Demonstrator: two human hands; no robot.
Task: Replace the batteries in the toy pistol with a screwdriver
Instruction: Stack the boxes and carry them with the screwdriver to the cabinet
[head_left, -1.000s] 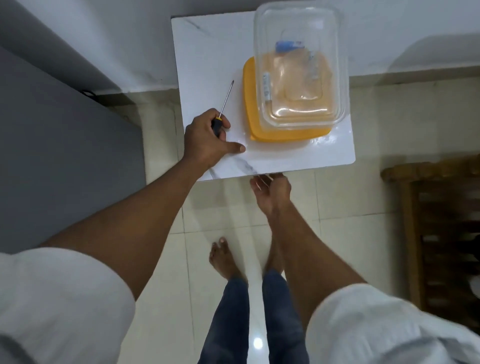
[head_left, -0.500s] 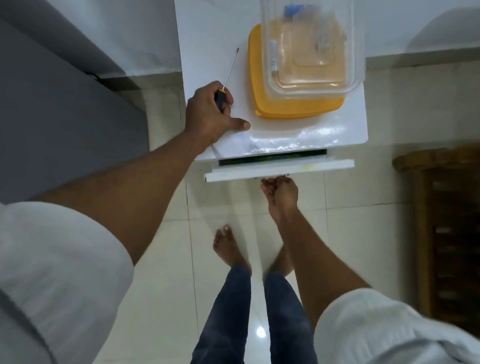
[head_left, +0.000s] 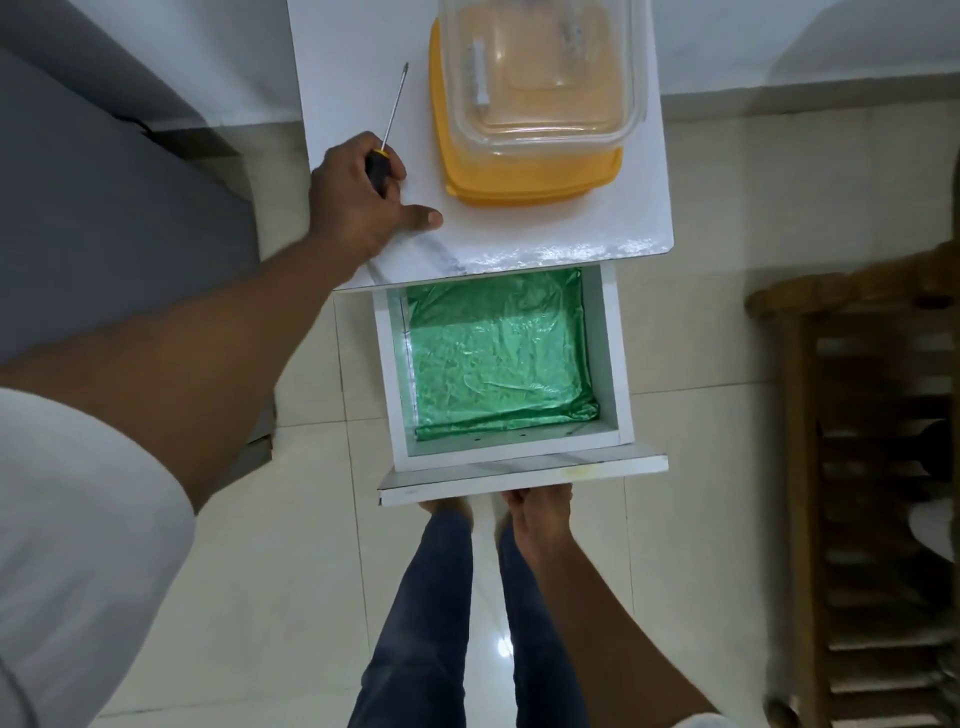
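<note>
My left hand (head_left: 358, 200) rests on the white tabletop (head_left: 545, 234) and grips the black-and-yellow handle of a screwdriver (head_left: 392, 111), whose thin shaft points away from me. My right hand (head_left: 540, 512) is under the front panel of the white drawer (head_left: 522, 470), fingers curled on its hidden underside. The drawer is pulled far out and holds only a crinkled green liner (head_left: 496, 356). A clear plastic box (head_left: 540, 73) sits on an orange lid (head_left: 530, 176) at the back of the table, with blurred small items inside. No toy pistol is visible.
A grey bed or sofa surface (head_left: 104, 208) lies to the left. On the right stands a dark wooden rack (head_left: 878, 467). My legs in jeans (head_left: 426, 623) stand on glossy cream floor tiles below the drawer.
The drawer has slid from closed to far out toward me, pulled by my right hand, showing the green liner. My left hand stays on the screwdriver.
</note>
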